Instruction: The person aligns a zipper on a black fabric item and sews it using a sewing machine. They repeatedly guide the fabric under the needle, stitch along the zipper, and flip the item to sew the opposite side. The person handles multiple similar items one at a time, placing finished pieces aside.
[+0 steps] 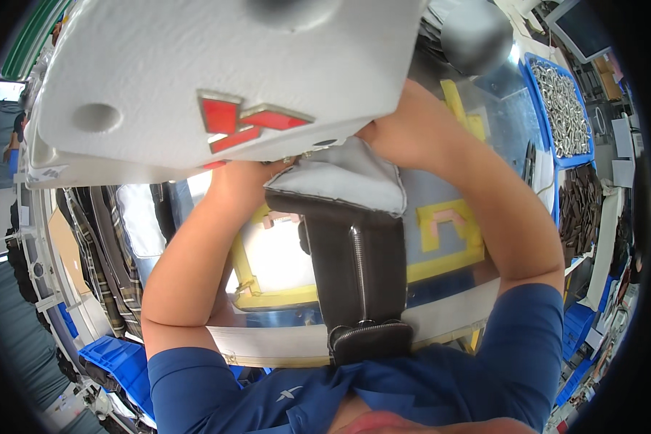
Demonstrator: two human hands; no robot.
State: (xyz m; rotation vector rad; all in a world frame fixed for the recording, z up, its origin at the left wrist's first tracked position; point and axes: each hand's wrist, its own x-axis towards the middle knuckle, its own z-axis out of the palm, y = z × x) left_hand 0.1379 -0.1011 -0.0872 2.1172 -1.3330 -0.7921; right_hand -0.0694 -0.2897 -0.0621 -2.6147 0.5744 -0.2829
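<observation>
A black bag piece (pixel 362 267) with a long zipper runs from under the white sewing machine head (pixel 231 58) down toward my body. Its far end is folded open and shows a pale grey lining (pixel 354 177). My right hand (pixel 405 134) is closed at the right edge of that lining, with some fingertips behind the machine. At the left edge of the same end, my left hand (pixel 249 181) reaches under the machine head, which hides its fingers. Needle and presser foot are hidden behind the machine head.
Yellow tape (pixel 441 228) marks the shiny work table. At right stand a blue tray of metal hooks (pixel 560 108) and a pile of dark brown pieces (pixel 582 206). Plaid and dark fabric strips (pixel 105 246) hang at left, near a blue crate (pixel 116 362).
</observation>
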